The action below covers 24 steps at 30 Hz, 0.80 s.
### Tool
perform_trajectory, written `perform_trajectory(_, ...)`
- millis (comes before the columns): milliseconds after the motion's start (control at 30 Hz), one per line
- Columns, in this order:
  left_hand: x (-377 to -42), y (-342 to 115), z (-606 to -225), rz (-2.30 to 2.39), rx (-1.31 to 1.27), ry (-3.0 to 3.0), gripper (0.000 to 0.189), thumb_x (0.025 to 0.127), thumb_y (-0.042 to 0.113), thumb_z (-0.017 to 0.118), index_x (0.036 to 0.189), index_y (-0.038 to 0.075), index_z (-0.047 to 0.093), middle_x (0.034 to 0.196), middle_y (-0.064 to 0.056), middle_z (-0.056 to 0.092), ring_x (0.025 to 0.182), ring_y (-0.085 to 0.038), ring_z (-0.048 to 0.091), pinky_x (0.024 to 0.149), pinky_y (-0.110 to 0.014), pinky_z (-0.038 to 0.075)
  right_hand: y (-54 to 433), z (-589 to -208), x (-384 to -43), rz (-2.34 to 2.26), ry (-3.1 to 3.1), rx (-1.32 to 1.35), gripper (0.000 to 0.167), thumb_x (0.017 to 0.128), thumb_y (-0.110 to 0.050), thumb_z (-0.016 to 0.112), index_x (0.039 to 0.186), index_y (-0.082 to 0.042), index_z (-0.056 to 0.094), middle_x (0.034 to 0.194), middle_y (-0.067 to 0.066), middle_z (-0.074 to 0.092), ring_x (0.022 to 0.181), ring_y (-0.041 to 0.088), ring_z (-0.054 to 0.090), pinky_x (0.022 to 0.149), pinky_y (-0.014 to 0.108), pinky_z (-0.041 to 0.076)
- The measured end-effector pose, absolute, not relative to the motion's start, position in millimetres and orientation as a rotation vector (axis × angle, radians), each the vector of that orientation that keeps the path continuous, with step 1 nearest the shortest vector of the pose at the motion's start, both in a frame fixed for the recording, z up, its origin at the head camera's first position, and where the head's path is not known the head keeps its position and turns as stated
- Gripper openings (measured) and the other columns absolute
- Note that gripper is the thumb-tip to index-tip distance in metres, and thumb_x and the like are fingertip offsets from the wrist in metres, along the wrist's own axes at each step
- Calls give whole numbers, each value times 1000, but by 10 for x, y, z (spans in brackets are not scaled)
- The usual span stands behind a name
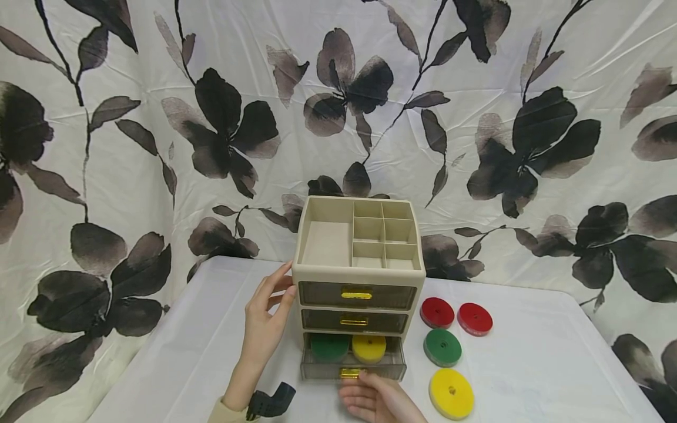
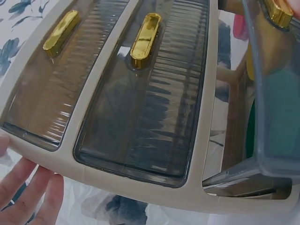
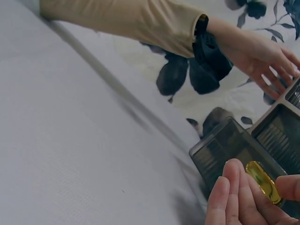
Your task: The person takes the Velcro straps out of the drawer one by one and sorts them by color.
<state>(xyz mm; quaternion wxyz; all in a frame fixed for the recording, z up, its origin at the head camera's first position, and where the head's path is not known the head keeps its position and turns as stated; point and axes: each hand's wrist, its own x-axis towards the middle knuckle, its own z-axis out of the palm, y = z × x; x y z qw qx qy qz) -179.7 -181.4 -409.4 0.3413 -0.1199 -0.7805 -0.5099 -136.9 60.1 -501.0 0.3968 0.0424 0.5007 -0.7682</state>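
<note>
A cream desktop drawer organizer (image 1: pixel 359 272) stands on the table with its smoky lowest drawer (image 1: pixel 317 371) pulled partway out. My right hand (image 1: pixel 378 398) is at the front of that drawer, thumb and fingers pinching its gold handle (image 3: pixel 263 183). Inside the drawer lie a green disc-shaped roll (image 1: pixel 329 348) and a yellow one (image 1: pixel 369 348). With its fingers spread, my left hand (image 1: pixel 267 314) rests against the organizer's left side, near the top drawer (image 1: pixel 322 295). The middle drawer (image 2: pixel 140 103) and the top one are closed.
Right of the organizer lie two red rolls (image 1: pixel 437 312), a green roll (image 1: pixel 442 347) and a yellow roll (image 1: pixel 451 393). The organizer's top tray (image 1: pixel 328 244) has several compartments. Floral fabric (image 1: pixel 349 88) hangs behind the white-covered table (image 1: pixel 529 364).
</note>
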Motion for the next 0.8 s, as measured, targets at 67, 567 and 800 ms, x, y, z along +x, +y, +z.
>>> perform_trajectory(67,-1791,-1814,-4091,-1326,-307,-2035,52,88,2,66,135,22,56,104,-4,67,96,0,58,79,-14,50,607,-5014,-1355,-1937,1272,101,51,102,-31,46,133,9,49,109,4,72,103,16,67,104,33,47)
perform_trajectory(567,-1758,-1805,-4048,-1358,-270,-2054,50,89,5,65,135,22,56,107,-5,67,98,0,58,79,-13,50,638,-5051,-1232,-1877,1307,10,54,100,-37,48,133,4,53,112,2,72,101,11,67,103,32,48)
perform_trajectory(800,-1752,-1799,-4047,-1348,-268,-2055,48,90,6,65,135,20,57,106,-6,67,97,-2,58,79,-15,50,641,-5085,-1166,-1866,1285,5,49,100,-33,46,131,3,54,114,3,71,101,11,67,101,31,50)
